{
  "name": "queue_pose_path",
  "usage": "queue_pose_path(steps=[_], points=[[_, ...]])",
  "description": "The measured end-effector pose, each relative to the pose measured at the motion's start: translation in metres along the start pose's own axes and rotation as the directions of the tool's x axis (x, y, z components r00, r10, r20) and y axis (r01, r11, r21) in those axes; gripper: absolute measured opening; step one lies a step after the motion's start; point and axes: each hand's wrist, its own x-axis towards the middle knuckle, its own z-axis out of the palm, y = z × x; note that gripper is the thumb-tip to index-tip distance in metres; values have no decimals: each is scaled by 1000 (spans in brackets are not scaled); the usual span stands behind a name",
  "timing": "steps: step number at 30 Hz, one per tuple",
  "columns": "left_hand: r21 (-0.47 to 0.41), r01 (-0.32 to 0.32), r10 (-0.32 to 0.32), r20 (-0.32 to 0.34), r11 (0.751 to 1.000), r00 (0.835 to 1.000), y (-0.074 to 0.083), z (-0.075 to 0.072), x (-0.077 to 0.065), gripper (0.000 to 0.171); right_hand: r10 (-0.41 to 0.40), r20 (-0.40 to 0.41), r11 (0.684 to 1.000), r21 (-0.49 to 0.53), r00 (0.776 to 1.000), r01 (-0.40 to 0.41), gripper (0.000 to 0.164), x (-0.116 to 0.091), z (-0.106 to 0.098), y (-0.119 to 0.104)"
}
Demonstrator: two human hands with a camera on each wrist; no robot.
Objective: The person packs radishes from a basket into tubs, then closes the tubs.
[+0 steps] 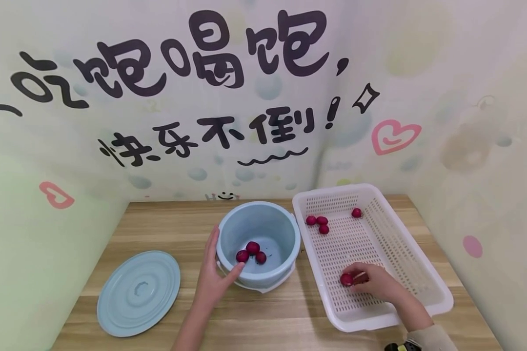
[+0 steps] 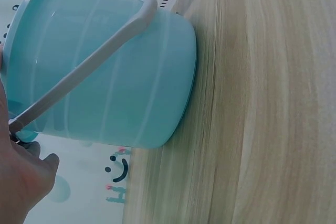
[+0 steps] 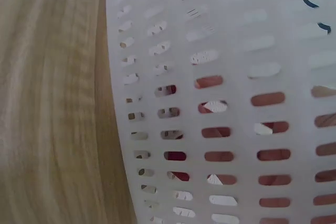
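Observation:
My left hand (image 1: 215,278) grips the left side of the light-blue bucket (image 1: 256,280), fingers along its outer wall and thumb at the rim. Three small round red pieces that look like radishes (image 1: 252,247) lie on the bucket's floor. Inside the white plastic basket (image 1: 327,302), my right hand (image 1: 375,281) pinches another red radish (image 1: 347,279) between thumb and fingers, low over the perforated bottom. Several more radishes (image 1: 323,229) sit toward the basket's far end. In the right wrist view, the basket's slotted wall (image 3: 236,61) hides most of that hand.
A round light-blue lid (image 1: 138,292) lies flat on the wooden table (image 1: 180,224), left of the bucket. The bucket's pale handle (image 2: 79,74) hangs down its side. Bucket and basket stand close together. A wall (image 1: 263,185) with black lettering rises behind the table.

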Motion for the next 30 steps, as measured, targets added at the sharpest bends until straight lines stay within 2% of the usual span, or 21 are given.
queue_pose_path(steps=[5, 11, 20, 30], points=[[-3, 6, -6, 2, 1000, 1000, 1, 0, 0, 99, -71, 64, 996, -55, 995, 75, 25, 2, 3, -1], [-5, 16, -16, 3, 1000, 1000, 3, -1, 0, 99, -63, 85, 990, -118, 994, 72, 25, 3, 5, -2], [6, 17, -17, 0, 1000, 1000, 4, -1, -1, 100, -55, 129, 994, -91, 990, 67, 23, 4, 5, 0], [-6, 20, -20, 1, 1000, 1000, 3, 0, -1, 98, -137, 121, 991, 11, 983, 136, 26, 3, 5, -2]])
